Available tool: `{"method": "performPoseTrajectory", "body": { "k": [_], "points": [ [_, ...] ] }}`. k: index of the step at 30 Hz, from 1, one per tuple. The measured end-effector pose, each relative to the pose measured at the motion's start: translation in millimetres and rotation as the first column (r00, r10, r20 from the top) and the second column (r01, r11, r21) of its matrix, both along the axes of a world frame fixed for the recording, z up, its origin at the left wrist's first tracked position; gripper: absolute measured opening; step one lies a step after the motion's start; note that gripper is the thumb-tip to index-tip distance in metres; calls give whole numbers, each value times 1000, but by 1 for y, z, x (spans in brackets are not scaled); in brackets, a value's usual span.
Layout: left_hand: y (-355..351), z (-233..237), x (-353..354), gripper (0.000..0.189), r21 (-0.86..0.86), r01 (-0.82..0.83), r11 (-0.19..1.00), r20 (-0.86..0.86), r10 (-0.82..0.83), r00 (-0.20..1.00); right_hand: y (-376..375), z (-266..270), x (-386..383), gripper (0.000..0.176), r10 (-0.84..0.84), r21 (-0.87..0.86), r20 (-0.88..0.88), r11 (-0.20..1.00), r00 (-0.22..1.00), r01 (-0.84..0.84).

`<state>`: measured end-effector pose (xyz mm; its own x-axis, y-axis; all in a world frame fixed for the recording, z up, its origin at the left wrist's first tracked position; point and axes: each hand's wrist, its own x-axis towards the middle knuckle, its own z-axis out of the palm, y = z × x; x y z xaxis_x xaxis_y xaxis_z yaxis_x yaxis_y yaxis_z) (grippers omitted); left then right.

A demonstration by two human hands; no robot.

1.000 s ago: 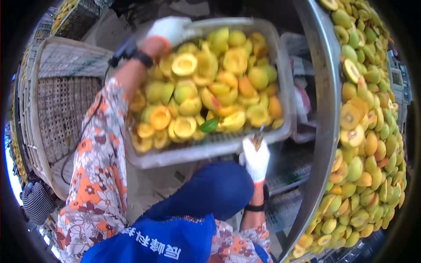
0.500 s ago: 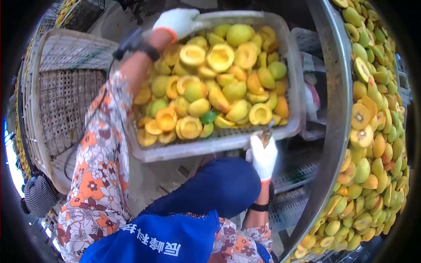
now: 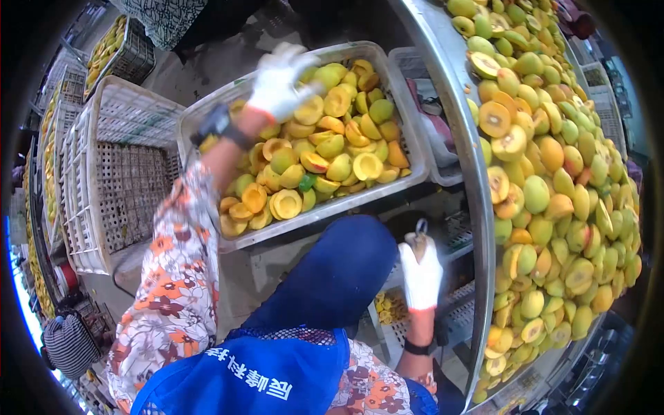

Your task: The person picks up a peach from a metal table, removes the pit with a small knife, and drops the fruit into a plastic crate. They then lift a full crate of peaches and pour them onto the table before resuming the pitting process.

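My left hand [image 3: 280, 81], in a white glove, hovers blurred above the far left side of a plastic crate [image 3: 325, 209], its fingers spread and empty. Inside lie many halved yellow-green fruits [image 3: 332, 146], peach- or apricot-like, most with hollowed centres. A small green leaf [image 3: 306, 182] rests among them. My gloved right hand [image 3: 420, 271] is apart from the crate, to the right of my knee. It is closed around a small hand tool [image 3: 420, 230] with a brownish handle and a curved metal tip. The glove hides much of the handle.
Beyond a metal table rim [image 3: 477, 180] on the right is a large heap of halved fruit [image 3: 553, 200], some with pits. A white basket [image 3: 86, 228] stands on the left, a fruit-filled crate [image 3: 117, 55] behind it. Another person's patterned garment [image 3: 162, 17] shows at the top.
My left hand has left the crate's far edge and is over the fruit, fingers spread. My right hand, still with the tool, has come away from the near edge. The crate appears farther left and lower.
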<state>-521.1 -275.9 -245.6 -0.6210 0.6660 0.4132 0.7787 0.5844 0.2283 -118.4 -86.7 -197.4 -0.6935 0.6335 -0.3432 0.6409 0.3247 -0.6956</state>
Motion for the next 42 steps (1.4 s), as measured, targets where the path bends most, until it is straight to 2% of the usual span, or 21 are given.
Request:
{"method": "performPoseTrajectory", "body": {
  "k": [1,2,5,9,14,15,19,20,22,24,26,28,29,30,32,33,34,36,38,39,42],
  "points": [
    [14,-8,29,50,78,145,986,-34,-143,989,-2,11,18,49,-34,31,78,999,996,31],
    [27,12,73,48,11,261,965,3,-261,965,-3,21,34,49,-64,66,147,996,987,54],
    [59,-26,144,45,-42,512,858,87,-507,857,-13,36,84,44,-258,-195,174,937,950,290],
    [58,-39,172,43,3,467,884,106,-465,879,-31,60,129,30,-362,-266,128,884,923,384],
    [32,-36,184,44,-97,430,898,67,-425,903,-40,89,164,21,-482,-236,112,836,869,495],
    [35,-35,182,45,-203,456,866,28,-461,887,-41,105,162,21,-501,-267,129,814,856,516],
    [38,-44,177,50,-299,476,827,19,-493,870,-39,141,190,23,-561,-303,3,789,828,535],
    [38,-45,174,51,-281,488,826,-8,-511,860,-36,141,211,23,-536,-252,-55,824,842,508],
    [52,-22,174,46,-90,448,889,350,-393,850,-36,169,239,27,-631,-294,-45,749,775,593],
    [72,22,192,33,207,251,946,208,-293,933,-35,191,282,30,-685,-241,-50,715,727,657],
    [101,83,212,28,431,266,862,24,-306,952,-39,220,316,32,-777,-248,-121,627,618,739],
    [139,132,238,28,475,347,809,-33,-378,925,-51,231,346,34,-820,-121,-232,558,523,821],
    [158,149,252,29,428,357,830,-8,-392,920,-51,250,360,26,-808,-118,-101,589,581,799],
    [182,148,257,37,409,394,823,31,-444,896,-58,254,367,26,-818,-118,-113,575,565,809],
    [223,144,266,50,249,467,848,-124,-450,884,-71,259,379,30,-852,-79,-74,524,519,848],
    [240,146,271,50,258,478,840,-134,-458,879,-77,247,386,18,-836,-77,-86,547,541,833],
    [257,149,275,54,265,465,845,-131,-446,886,-81,216,408,37,-835,-122,-181,543,519,831],
    [288,156,285,58,269,461,846,-132,-442,887,-93,199,397,38,-826,-202,-180,563,534,802],
    [316,164,293,61,313,351,883,-15,-365,931,-98,188,379,37,-827,-325,-139,558,545,764],
    [327,165,296,58,212,278,937,36,-291,956,-100,178,374,39,-810,-363,-148,579,568,730],
    [338,171,299,50,132,219,967,-3,-221,975,-103,160,355,40,-775,-440,-125,603,619,666]
  ]
}}
